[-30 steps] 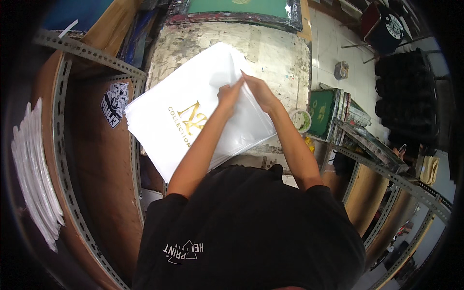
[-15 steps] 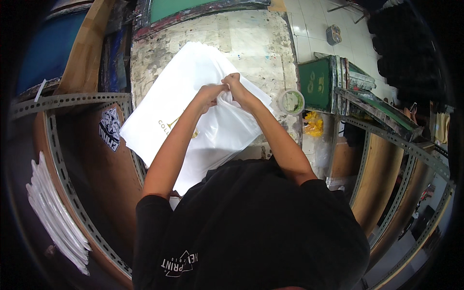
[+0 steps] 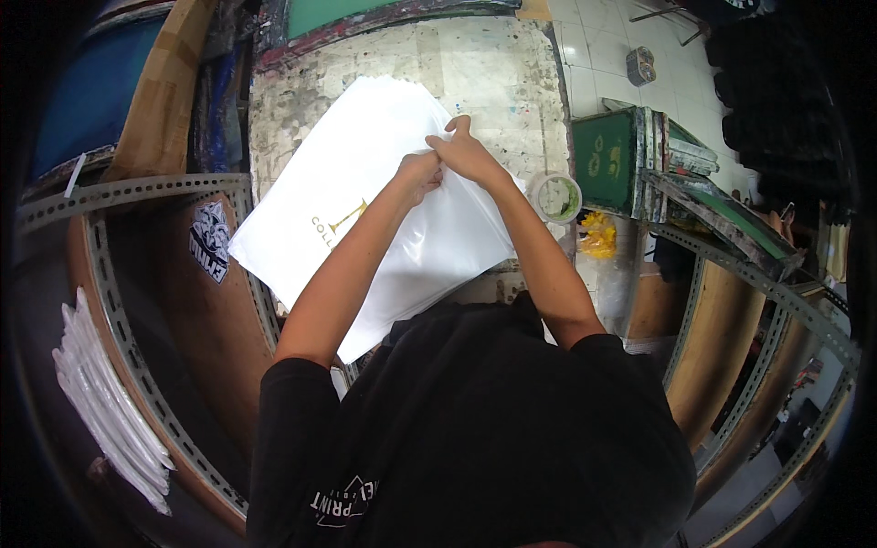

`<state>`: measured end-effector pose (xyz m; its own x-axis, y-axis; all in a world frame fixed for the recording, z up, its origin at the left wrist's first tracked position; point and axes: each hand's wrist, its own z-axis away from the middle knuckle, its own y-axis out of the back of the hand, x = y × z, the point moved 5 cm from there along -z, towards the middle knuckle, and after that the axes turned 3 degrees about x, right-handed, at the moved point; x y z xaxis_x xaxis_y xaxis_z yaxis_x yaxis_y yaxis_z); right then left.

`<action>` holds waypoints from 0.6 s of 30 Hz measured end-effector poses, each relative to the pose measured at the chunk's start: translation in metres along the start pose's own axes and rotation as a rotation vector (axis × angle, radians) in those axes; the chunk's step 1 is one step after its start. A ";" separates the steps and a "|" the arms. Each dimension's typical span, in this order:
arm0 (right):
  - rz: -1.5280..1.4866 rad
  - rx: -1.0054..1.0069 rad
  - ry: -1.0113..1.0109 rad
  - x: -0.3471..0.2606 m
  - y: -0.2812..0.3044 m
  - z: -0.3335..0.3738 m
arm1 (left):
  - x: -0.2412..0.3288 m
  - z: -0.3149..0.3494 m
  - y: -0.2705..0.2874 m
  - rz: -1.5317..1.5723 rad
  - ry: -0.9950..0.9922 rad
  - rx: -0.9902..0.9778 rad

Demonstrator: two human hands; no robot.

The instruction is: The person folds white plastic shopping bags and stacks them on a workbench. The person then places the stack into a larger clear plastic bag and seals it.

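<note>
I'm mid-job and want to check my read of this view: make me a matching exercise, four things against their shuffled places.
1. White stack
2. Tape roll
3. Black-and-white sticker
4. Blue panel

A. On the brown board
B. Upper left of the view
C. Beneath the left hand and right hand
D. By the table's right edge

Pairs: 1-C, 2-D, 3-A, 4-B

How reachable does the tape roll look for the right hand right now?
Probably reachable: the tape roll lies uncovered beside the right forearm, with nothing visible blocking it, though the right hand is at the white sheets.
</note>
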<state>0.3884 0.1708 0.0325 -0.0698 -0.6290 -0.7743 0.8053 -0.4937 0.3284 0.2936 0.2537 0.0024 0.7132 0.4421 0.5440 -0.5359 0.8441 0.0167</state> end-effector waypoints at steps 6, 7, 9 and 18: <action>-0.201 -0.030 0.088 0.002 -0.005 0.012 | -0.003 -0.014 -0.004 0.070 0.036 0.269; -0.246 -0.039 0.113 0.001 -0.007 0.016 | -0.005 -0.013 -0.003 0.131 0.017 0.318; -0.396 -0.100 0.048 0.000 0.004 0.026 | -0.021 -0.004 0.012 0.371 -0.033 0.328; 0.407 0.362 0.168 0.037 0.022 -0.022 | -0.031 0.011 0.009 0.554 0.010 0.112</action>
<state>0.4162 0.1497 -0.0011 0.3226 -0.7221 -0.6119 0.4925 -0.4240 0.7600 0.2619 0.2442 -0.0051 0.3154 0.8131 0.4893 -0.8758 0.4479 -0.1798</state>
